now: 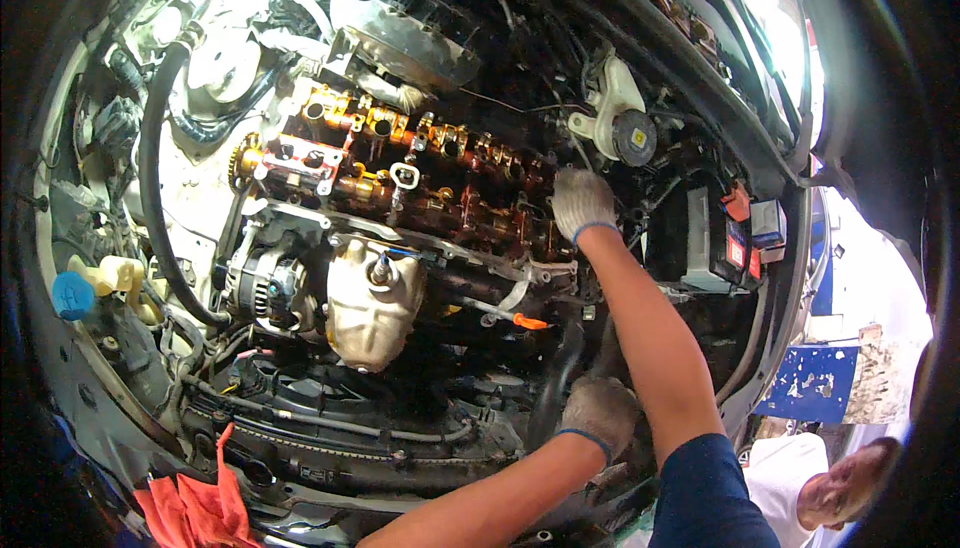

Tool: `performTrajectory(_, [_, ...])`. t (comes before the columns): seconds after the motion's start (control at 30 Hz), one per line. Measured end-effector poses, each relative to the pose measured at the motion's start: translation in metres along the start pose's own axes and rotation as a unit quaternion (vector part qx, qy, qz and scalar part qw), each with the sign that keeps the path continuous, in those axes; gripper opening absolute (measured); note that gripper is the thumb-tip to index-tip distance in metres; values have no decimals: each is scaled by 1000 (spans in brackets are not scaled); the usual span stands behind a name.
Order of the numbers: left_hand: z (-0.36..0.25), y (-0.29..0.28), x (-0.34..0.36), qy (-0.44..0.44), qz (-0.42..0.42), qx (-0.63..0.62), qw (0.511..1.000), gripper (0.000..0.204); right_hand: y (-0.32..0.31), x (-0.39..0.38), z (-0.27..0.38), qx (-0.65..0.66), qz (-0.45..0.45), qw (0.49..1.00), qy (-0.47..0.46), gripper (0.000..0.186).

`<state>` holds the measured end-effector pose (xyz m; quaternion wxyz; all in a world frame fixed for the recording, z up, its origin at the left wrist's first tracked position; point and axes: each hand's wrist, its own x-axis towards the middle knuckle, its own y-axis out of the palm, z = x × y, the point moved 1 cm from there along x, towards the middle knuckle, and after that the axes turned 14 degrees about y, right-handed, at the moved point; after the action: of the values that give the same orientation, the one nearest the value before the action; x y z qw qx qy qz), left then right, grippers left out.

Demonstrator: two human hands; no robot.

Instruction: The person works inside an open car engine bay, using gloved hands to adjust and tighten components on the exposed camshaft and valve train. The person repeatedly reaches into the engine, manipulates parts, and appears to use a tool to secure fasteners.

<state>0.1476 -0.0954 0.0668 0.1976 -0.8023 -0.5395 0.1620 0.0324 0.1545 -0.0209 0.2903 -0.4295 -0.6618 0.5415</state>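
The engine bay [120,388] fills the view, open and crowded; inside it the exposed cylinder head [400,173] lies with its long axis running from ten o'clock to four o'clock, cam caps oily amber, a toothed sprocket [240,160] at its ten o'clock end; below it sits a dull metal heat shield [368,303], with an alternator [262,288] at its nine o'clock; a battery [722,243] stands at three o'clock; a white fluid reservoir [618,113] with a dark cap sits at one o'clock; a red rag [195,503] lies at seven o'clock; the gloved right hand [582,203] rests on the head's four o'clock end, fingers together, whether gripping anything I cannot tell; the gloved left hand [600,413] presses on dark parts at five o'clock, fingers curled, contents hidden; an orange-handled screwdriver [508,316] lies between, handle toward four o'clock.
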Motion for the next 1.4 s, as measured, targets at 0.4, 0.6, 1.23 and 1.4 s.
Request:
performTrajectory(0.4, [-2, -16, -7, 2, 45, 12, 999, 24, 6, 9, -2, 55, 9, 997, 51, 25])
performTrajectory(0.6, [-2, -4, -3, -16, -9, -7, 1000, 22, 8, 14, -5, 138, 33, 987, 74, 27])
performTrajectory(1.23, [0, 2, 0, -7, 11, -13, 1000, 26, -35, -60, -37, 169, 66, 978, 100, 35])
performTrajectory(1.4, [1, 6, -1, -18, 17, -6, 1000, 28, -20, -50, -25, 120, 77, 984, 103, 32])
